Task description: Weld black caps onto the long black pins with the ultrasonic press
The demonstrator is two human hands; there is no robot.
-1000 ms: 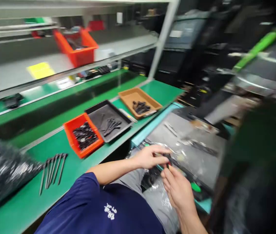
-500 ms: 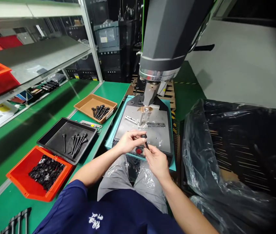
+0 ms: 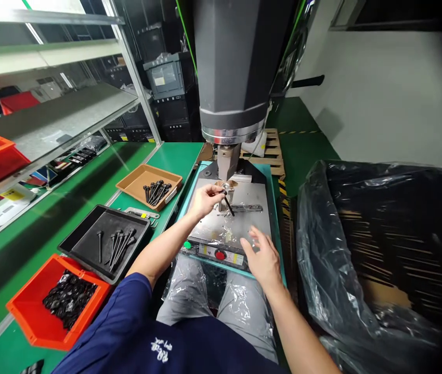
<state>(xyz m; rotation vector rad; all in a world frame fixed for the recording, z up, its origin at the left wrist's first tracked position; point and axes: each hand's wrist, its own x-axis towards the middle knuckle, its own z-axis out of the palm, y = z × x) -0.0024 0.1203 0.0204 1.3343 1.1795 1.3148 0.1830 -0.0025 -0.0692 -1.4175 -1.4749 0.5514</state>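
My left hand is closed on the head end of a thin black rod, which slants down to the right. It holds the rod at the small metal fixture on the machine's flat plate; whether the rod touches the fixture I cannot tell. Just above stands the metal tip of the big dark grey machine head. My right hand is open over the plate's front right part, fingers apart and holding nothing.
Left of the machine, a brown tray and a black tray hold black rods. An orange bin holds small black parts. Red and green buttons face me. A plastic-lined bin stands right.
My left hand has moved forward to the fixture with the black rod. My right hand has let go of the rod, moved right and opened. The view has shifted a little.
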